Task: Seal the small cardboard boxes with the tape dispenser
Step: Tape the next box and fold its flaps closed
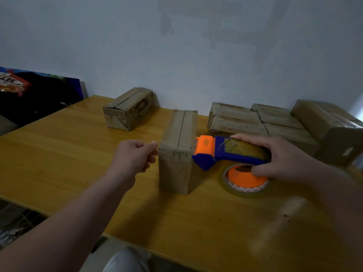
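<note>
A small cardboard box [177, 152] stands in the middle of the yellow wooden table [68, 154], its top seam running away from me. My right hand [282, 160] grips the blue and orange tape dispenser [225, 152] just right of the box, its orange front touching the box's upper right edge. My left hand [135, 156] hovers just left of the box with fingers loosely curled and thumb tip near the forefinger; nothing is seen in it. A second small box [127, 108] lies at the back left.
Several more cardboard boxes [261, 120] are packed against the wall at the back right, with a larger taped one [330, 128] at the far right. A dark printed board [35, 95] leans off the table's left end. The table's near edge runs across below my arms.
</note>
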Demonstrator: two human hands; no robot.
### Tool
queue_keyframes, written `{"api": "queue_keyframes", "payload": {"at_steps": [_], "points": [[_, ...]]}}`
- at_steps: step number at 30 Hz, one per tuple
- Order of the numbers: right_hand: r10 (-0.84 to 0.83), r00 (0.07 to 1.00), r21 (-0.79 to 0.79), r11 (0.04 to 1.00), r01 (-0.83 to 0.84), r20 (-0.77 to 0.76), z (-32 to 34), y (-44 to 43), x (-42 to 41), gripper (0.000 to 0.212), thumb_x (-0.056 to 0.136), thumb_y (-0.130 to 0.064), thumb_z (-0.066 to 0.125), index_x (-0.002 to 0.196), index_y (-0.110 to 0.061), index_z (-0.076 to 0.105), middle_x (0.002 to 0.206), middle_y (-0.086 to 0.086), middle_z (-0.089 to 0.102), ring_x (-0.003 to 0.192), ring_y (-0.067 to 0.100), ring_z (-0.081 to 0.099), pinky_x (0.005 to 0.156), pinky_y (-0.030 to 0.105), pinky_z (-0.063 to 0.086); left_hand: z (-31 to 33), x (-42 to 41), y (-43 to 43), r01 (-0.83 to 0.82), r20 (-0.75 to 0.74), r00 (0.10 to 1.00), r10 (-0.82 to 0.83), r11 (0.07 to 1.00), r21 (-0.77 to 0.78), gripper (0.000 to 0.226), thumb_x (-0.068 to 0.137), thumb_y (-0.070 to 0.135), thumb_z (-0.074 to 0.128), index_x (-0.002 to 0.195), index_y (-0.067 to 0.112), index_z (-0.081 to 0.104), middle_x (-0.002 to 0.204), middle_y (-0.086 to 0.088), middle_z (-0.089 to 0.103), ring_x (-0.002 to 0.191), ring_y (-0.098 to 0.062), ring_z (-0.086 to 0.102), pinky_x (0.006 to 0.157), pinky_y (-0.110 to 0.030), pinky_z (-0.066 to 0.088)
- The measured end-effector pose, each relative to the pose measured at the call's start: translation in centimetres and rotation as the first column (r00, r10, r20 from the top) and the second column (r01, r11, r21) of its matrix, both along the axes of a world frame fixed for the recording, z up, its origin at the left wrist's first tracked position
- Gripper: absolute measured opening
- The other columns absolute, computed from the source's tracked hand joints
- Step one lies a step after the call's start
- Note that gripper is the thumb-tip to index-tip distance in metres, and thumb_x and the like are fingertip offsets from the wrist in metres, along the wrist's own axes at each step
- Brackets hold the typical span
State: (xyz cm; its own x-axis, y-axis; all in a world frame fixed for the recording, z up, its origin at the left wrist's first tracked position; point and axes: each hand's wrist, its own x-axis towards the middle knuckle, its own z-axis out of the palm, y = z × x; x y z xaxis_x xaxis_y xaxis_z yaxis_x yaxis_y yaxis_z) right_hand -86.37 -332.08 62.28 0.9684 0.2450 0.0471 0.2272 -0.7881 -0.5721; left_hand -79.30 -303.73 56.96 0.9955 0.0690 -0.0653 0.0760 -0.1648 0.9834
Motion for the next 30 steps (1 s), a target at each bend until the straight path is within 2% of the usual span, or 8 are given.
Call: {"api": "queue_keyframes", "payload": {"at_steps": [6, 10, 13, 15, 19, 23, 27, 30], "points": [[-0.017, 1.000, 0.092, 0.996, 0.018, -0.010, -1.7, -0.1, 0.0, 0.079, 0.076, -0.001, 0.071, 0.123, -0.056, 0.039, 0.108, -0.014, 0.057, 0.070, 0.009, 0.064, 0.059, 0.020, 0.052, -0.6, -0.4, -0.6, -0.002, 0.023, 1.000, 0.000, 0.998, 0.067, 0.032, 0.093, 0.029, 0.057, 0.070, 0.007, 0.062, 0.055, -0.004, 0.052, 0.051, -0.017, 0.045, 0.050, -0.028, 0.038], [-0.033, 0.999, 0.108, 0.994, 0.034, -0.010, -2.0, -0.1, -0.2, 0.079, 0.077, -0.001, 0.071, 0.128, -0.051, 0.037, 0.108, -0.010, 0.057, 0.068, 0.008, 0.063, 0.057, 0.020, 0.052, -1.0, -0.4, -0.7, 0.076, -0.099, 0.993, -0.068, 0.993, 0.085, 0.033, 0.095, 0.030, 0.051, 0.071, 0.008, 0.055, 0.052, -0.004, 0.048, 0.050, -0.017, 0.041, 0.051, -0.028, 0.033], [-0.035, 0.999, 0.116, 0.993, 0.037, -0.012, -1.8, 0.1, -0.5, 0.079, 0.077, -0.001, 0.071, 0.126, -0.053, 0.037, 0.107, -0.009, 0.058, 0.068, 0.009, 0.063, 0.057, 0.022, 0.053, -1.1, -0.4, -0.4, 0.116, -0.141, 0.986, -0.091, 0.976, 0.185, 0.025, 0.095, 0.025, 0.052, 0.076, 0.009, 0.056, 0.063, -0.007, 0.055, 0.059, -0.019, 0.048, 0.056, -0.030, 0.038], [-0.033, 0.999, 0.123, 0.992, 0.033, -0.002, -1.8, 0.3, -0.6, 0.078, 0.077, -0.001, 0.071, 0.123, -0.055, 0.038, 0.108, -0.011, 0.058, 0.070, 0.011, 0.064, 0.058, 0.024, 0.054, -1.1, -0.5, -0.3, 0.013, -0.024, 1.000, -0.009, 0.979, 0.205, 0.019, 0.094, 0.021, 0.052, 0.080, 0.012, 0.061, 0.078, -0.007, 0.063, 0.074, -0.022, 0.057, 0.067, -0.035, 0.045], [-0.038, 0.999, 0.141, 0.989, 0.037, 0.006, -2.0, 0.7, -0.8, 0.074, 0.075, -0.007, 0.073, 0.117, -0.058, 0.039, 0.112, -0.019, 0.054, 0.074, 0.013, 0.064, 0.062, 0.025, 0.054, -0.1, -1.7, -1.3, -0.023, 0.139, 0.989, 0.043, 0.989, -0.143, 0.031, 0.095, 0.011, 0.041, 0.115, 0.022, 0.061, 0.112, 0.007, 0.063, 0.105, -0.011, 0.057, 0.094, -0.033, 0.045], [-0.049, 0.999, 0.177, 0.983, 0.047, 0.004, -2.4, 0.6, -0.9, 0.074, 0.076, -0.004, 0.072, 0.116, -0.058, 0.040, 0.104, -0.006, 0.060, 0.064, 0.011, 0.063, 0.057, 0.021, 0.053, -1.7, -2.6, -2.8, 0.134, 0.125, 0.986, -0.111, 0.972, -0.195, 0.056, 0.091, 0.004, 0.036, 0.144, 0.023, 0.038, 0.132, 0.012, 0.045, 0.125, -0.009, 0.041, 0.106, -0.032, 0.034], [-0.063, 0.998, 0.190, 0.980, 0.060, 0.010, -2.7, 0.5, -0.9, 0.077, 0.076, 0.004, 0.070, 0.114, -0.056, 0.040, 0.090, -0.001, 0.062, 0.058, 0.009, 0.060, 0.054, 0.019, 0.050, -2.8, 1.0, -2.6, 0.066, -0.111, 0.990, -0.084, 0.986, -0.154, 0.075, 0.087, -0.018, 0.032, 0.148, 0.025, 0.028, 0.152, -0.004, 0.027, 0.131, -0.021, 0.037, 0.095, -0.025, 0.035], [-0.068, 0.998, 0.192, 0.979, 0.064, 0.011, -2.9, 0.5, -0.8, 0.075, 0.077, 0.001, 0.071, 0.115, -0.056, 0.041, 0.090, -0.001, 0.062, 0.059, 0.010, 0.060, 0.054, 0.019, 0.050, -4.0, 1.3, -2.6, 0.105, -0.156, 0.980, -0.123, 0.987, -0.118, 0.056, 0.090, -0.011, 0.034, 0.130, 0.024, 0.052, 0.134, -0.007, 0.049, 0.099, -0.013, 0.051, 0.080, -0.022, 0.039]]}}
